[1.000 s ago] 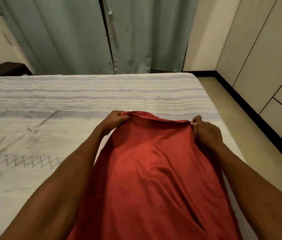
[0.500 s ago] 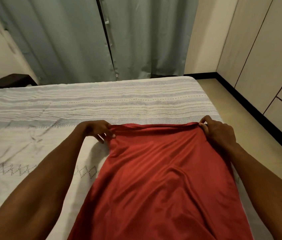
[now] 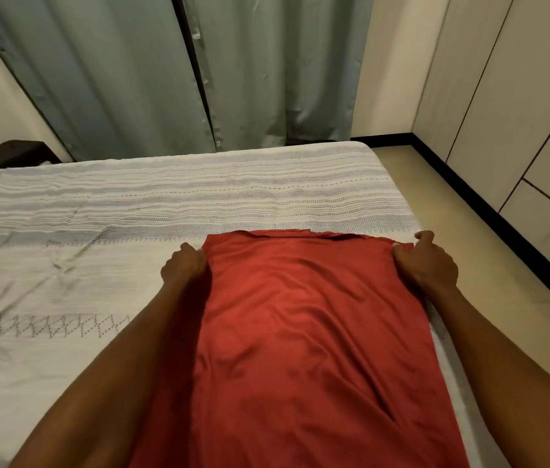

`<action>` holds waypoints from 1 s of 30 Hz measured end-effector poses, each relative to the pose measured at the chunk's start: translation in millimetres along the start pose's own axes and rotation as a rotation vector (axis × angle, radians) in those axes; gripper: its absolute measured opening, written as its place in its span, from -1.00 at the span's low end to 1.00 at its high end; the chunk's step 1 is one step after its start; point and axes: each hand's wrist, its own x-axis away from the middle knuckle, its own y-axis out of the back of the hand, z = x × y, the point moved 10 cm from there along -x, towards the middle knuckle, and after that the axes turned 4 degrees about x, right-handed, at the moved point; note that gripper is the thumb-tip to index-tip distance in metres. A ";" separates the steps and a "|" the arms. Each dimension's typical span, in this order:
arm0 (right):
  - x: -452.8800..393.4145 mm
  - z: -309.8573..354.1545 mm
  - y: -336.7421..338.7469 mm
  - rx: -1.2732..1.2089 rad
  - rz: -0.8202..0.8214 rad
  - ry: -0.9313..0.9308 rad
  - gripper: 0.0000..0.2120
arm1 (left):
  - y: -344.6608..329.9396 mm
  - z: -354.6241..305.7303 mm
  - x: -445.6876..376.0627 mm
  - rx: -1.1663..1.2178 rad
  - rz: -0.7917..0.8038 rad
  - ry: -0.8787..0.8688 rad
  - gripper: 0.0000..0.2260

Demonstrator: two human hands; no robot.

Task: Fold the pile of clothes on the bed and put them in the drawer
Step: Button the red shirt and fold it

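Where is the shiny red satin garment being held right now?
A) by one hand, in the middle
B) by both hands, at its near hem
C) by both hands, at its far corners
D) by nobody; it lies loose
C: the left hand and right hand each grip a far corner of the shiny red satin garment, spread over the white patterned bedspread.

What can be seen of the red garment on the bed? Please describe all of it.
The red garment looks like smooth, slightly shiny fabric with soft creases. It lies spread lengthwise on the white patterned bedspread near the bed's right edge, running out of view at the bottom. The left hand and right hand grip its far corners.
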 end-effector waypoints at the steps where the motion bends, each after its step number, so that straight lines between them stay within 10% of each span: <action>1: 4.5 -3.0 1.9 -0.021 0.016 0.005 -0.55 | 0.3 -1.7 4.7 0.015 -0.009 -0.010 -0.63; 5: 13.5 1.8 1.9 -0.081 0.007 0.138 -0.88 | 8.1 -10.8 17.3 0.081 -0.155 -0.228 -0.87; 15: 16.1 26.6 4.3 0.163 -0.262 0.230 -0.72 | -4.5 -52.9 26.2 -0.229 -0.362 -0.533 -0.74; 19: 50.4 98.3 -42.9 0.085 -0.005 0.637 -0.65 | -41.8 -112.5 53.6 -0.121 -0.072 -0.940 -0.47; 30: -2.7 124.3 -107.1 0.307 0.203 0.510 -0.38 | -117.9 -165.6 20.6 -0.232 0.165 -0.662 -0.49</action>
